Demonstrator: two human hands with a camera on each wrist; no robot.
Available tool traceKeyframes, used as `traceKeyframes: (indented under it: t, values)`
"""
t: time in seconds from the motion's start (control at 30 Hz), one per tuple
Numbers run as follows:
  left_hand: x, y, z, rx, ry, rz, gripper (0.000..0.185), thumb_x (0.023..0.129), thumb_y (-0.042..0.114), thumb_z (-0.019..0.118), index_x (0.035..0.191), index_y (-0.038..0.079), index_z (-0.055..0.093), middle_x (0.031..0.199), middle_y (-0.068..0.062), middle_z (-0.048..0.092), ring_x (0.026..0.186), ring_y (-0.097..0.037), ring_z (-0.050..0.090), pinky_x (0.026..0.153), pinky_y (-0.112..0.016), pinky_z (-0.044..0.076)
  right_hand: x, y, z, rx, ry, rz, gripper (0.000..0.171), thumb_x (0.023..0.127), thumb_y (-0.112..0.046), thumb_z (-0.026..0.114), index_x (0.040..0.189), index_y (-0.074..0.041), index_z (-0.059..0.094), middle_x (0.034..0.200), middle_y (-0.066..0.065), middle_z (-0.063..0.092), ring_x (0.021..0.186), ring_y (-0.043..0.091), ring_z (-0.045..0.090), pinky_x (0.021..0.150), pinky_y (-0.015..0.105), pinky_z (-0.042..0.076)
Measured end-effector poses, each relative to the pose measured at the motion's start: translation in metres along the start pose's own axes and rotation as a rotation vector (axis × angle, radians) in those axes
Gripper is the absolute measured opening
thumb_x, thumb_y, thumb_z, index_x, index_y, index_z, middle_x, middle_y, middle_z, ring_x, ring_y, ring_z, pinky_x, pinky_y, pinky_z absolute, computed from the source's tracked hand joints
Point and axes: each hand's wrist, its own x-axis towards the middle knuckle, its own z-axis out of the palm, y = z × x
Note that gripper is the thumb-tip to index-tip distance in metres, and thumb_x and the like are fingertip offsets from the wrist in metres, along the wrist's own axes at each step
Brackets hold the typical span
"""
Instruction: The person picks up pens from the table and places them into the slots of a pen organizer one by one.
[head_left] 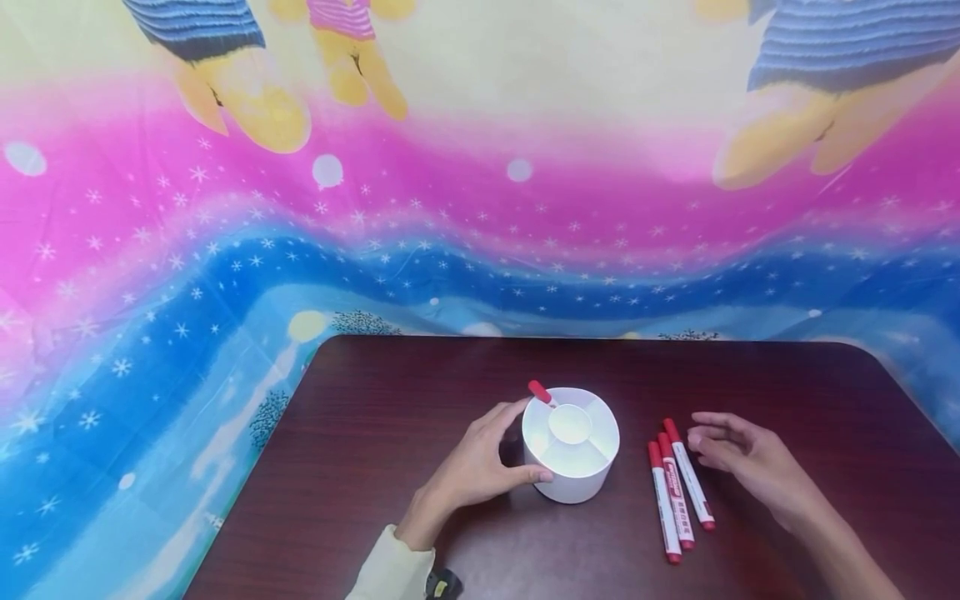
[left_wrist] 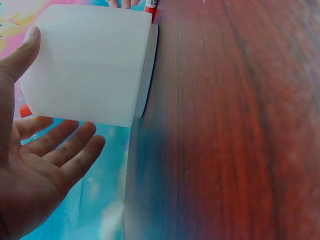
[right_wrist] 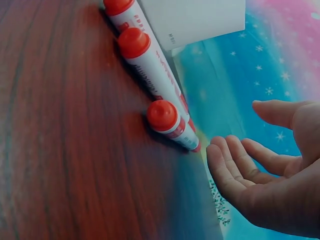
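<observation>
A round white pen holder (head_left: pixel 579 487) with several compartments stands upright on the table; one red-capped marker (head_left: pixel 538 390) leans in its back left compartment. My left hand (head_left: pixel 483 462) grips the holder's left side, thumb toward the front and fingers behind. In the left wrist view, the thumb lies against the white wall (left_wrist: pixel 90 65) and the other fingers spread below it. Three red-and-white markers (head_left: pixel 678 492) lie side by side to the holder's right. Just right of their caps, my right hand (head_left: pixel 750 458) hovers with loosely bent fingers and holds nothing, as the right wrist view also shows.
The dark wood-grain table (head_left: pixel 375 425) has rounded far corners. Behind it hangs a colourful cloth (head_left: pixel 450 208) with snowflakes and cartoon figures, reaching down past the table's left and right edges. A black watch-like band (head_left: pixel 444 585) sits near my left sleeve.
</observation>
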Motion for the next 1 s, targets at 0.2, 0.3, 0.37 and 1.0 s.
traceKeyframes:
  t: [0.2,0.3,0.37,1.0]
  values:
    - [0.0,0.0,0.0,-0.002,-0.002,-0.002,0.1,0.08,0.052,0.093,0.164,0.031,0.044,0.146,0.006,0.061,0.124,-0.011,0.061,0.106,-0.033,0.058,-0.001,0.003,-0.001,-0.02,-0.018,0.03,0.064,0.107,-0.021,0.068,0.154,0.013,0.042,0.131,0.022,0.07,0.101,-0.002,0.073,0.086,0.023,0.063]
    - [0.0,0.001,-0.001,-0.001,-0.001,-0.001,0.1,0.08,0.052,0.093,0.164,0.03,0.044,0.146,0.007,0.062,0.123,-0.011,0.061,0.105,-0.033,0.057,0.0,0.005,-0.002,-0.023,-0.027,0.052,0.065,0.107,-0.021,0.069,0.154,0.014,0.042,0.135,0.029,0.067,0.101,-0.002,0.072,0.086,0.023,0.063]
    - [-0.001,0.001,-0.001,-0.001,-0.002,-0.004,0.1,0.08,0.052,0.093,0.164,0.031,0.043,0.146,0.007,0.061,0.123,-0.011,0.061,0.105,-0.033,0.057,0.0,0.006,-0.003,-0.018,-0.034,0.073,0.066,0.106,-0.02,0.07,0.154,0.015,0.042,0.137,0.031,0.065,0.101,-0.002,0.073,0.086,0.024,0.064]
    - [0.0,0.0,0.0,-0.005,-0.004,-0.004,0.099,0.08,0.051,0.093,0.164,0.03,0.044,0.15,0.006,0.06,0.126,-0.011,0.061,0.107,-0.033,0.057,0.013,0.007,0.002,-0.142,-0.094,0.181,0.067,0.095,-0.014,0.083,0.148,0.014,0.052,0.13,0.03,0.07,0.103,0.023,0.077,0.078,0.037,0.067]
